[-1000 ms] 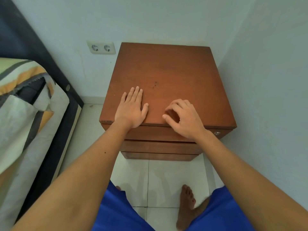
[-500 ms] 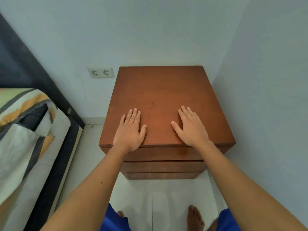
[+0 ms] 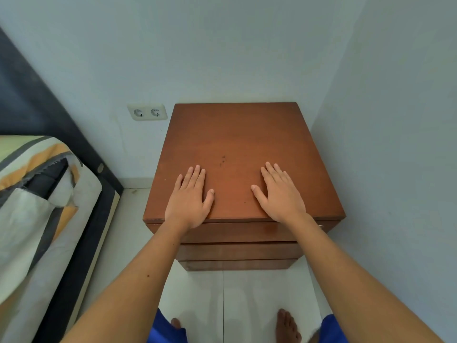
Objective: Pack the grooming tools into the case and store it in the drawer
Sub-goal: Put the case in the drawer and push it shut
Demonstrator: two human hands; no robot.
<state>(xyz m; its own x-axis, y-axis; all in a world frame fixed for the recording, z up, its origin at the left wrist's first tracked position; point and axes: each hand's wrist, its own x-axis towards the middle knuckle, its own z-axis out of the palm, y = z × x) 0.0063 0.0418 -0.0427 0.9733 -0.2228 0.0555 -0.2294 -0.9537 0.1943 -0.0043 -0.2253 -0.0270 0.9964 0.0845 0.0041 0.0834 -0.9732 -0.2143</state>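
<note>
A brown wooden nightstand (image 3: 237,134) stands in the room's corner, its drawer fronts (image 3: 237,251) all pushed in flush. My left hand (image 3: 189,201) lies flat, palm down, on the front left of its top. My right hand (image 3: 280,194) lies flat on the front right, fingers spread slightly. Neither hand holds anything. No case and no grooming tools are visible anywhere on the top or floor.
A bed (image 3: 37,206) with a striped cover and dark frame runs along the left. A double wall socket (image 3: 147,112) sits left of the nightstand. The right wall stands close beside it. White tiled floor (image 3: 247,293) and my bare feet show below.
My right hand has gone from curled at the front edge to flat on the top. The view has tilted upward, so the nightstand sits lower in frame.
</note>
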